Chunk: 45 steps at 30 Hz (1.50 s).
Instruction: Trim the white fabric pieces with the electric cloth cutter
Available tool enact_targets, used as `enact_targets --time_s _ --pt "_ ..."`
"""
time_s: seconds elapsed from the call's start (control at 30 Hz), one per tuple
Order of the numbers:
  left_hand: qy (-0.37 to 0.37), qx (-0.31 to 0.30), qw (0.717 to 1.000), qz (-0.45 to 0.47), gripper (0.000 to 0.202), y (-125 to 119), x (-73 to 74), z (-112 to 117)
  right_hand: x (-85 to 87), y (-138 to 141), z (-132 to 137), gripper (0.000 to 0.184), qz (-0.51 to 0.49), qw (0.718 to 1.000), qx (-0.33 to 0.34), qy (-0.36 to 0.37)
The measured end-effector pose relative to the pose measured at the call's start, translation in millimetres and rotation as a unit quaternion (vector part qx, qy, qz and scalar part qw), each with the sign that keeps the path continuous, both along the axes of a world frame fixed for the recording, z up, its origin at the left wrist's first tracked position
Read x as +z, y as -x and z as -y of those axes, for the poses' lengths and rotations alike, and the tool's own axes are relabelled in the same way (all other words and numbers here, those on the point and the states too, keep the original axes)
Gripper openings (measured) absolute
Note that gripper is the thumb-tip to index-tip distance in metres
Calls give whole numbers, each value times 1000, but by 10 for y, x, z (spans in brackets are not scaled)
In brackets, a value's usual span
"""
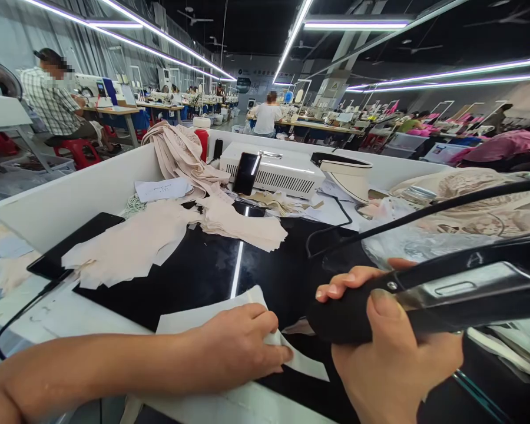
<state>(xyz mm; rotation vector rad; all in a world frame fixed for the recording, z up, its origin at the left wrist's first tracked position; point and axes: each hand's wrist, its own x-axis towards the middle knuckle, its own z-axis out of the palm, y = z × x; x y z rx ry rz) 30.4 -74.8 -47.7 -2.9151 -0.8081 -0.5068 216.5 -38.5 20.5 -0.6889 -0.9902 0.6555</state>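
Note:
My left hand (242, 344) is closed on a pale, curved fabric piece (307, 362), thumb and fingers pressed together at its edge. The piece lies over a glossy black work surface (194, 259). In the right foreground my right hand (393, 353) wraps around the rounded end of a long black tool with a silver plate (463, 291), whose exact kind I cannot make out. Its thumb lies on top and the fingertips reach round the far side. Beyond the left hand lie thin stacks of cut beige fabric (132, 235) and more cut pieces (242, 224).
A black cable (441, 206) arcs above the tool. At the back stand a white vented box (274, 168), a phone (247, 174) and a cream round container (348, 176). A white side wall (79, 188) edges the table. Seated people work at sewing tables beyond.

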Motion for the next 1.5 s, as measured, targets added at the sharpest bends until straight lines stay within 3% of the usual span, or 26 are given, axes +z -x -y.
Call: enact_targets --time_s 0.3,0.57,0.8,1.0,1.23,1.33,1.4,1.5 --pt "-14 3 1000 -7 17 -15 -35 -8 -39 48 -28 47 4 1000 17 -10" --pt "-6 1 1000 0 8 2 -71 -11 -22 44 -60 47 5 1000 9 -11" --pt "26 17 999 17 11 51 -77 -10 27 -207 -100 57 27 997 -67 12" --pt "55 27 988 140 27 168 -239 12 -63 -336 -165 58 65 992 -110 12" --pt "87 -22 975 204 35 342 -291 -119 -133 -249 -112 47 121 985 -119 38" --pt "112 2 972 206 34 412 -346 -195 -117 -226 -68 45 148 983 -101 46" --pt "113 -1 971 210 39 465 -438 -263 -116 -226 -51 50 164 980 -94 52" --pt "114 -4 970 212 55 558 -642 -397 -159 -231 -35 71 184 977 -89 63"
